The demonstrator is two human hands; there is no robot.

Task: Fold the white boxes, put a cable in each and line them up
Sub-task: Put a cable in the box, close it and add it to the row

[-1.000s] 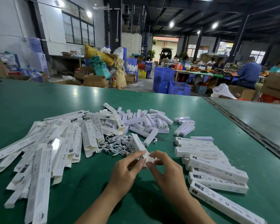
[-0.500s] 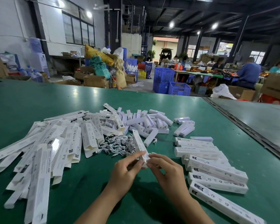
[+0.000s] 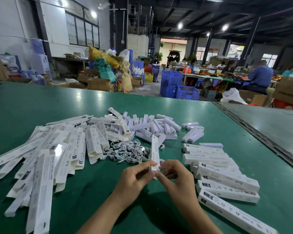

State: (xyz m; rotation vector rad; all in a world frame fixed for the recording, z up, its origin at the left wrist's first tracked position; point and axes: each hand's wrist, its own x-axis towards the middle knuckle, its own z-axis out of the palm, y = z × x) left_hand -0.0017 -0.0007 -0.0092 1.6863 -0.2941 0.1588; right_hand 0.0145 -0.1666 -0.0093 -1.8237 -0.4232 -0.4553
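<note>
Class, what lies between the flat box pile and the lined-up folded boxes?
Head view: a tangle of white cables, and the left hand and right hand gripping one box.

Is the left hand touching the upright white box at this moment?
Touching. The head view shows the left hand pinching the lower end of the upright white box between thumb and fingers, with no gap; the right hand holds the same end.

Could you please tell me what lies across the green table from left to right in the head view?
Heap of flat unfolded boxes → tangle of white cables → white box held in the left hand and right hand → row of folded boxes.
</note>
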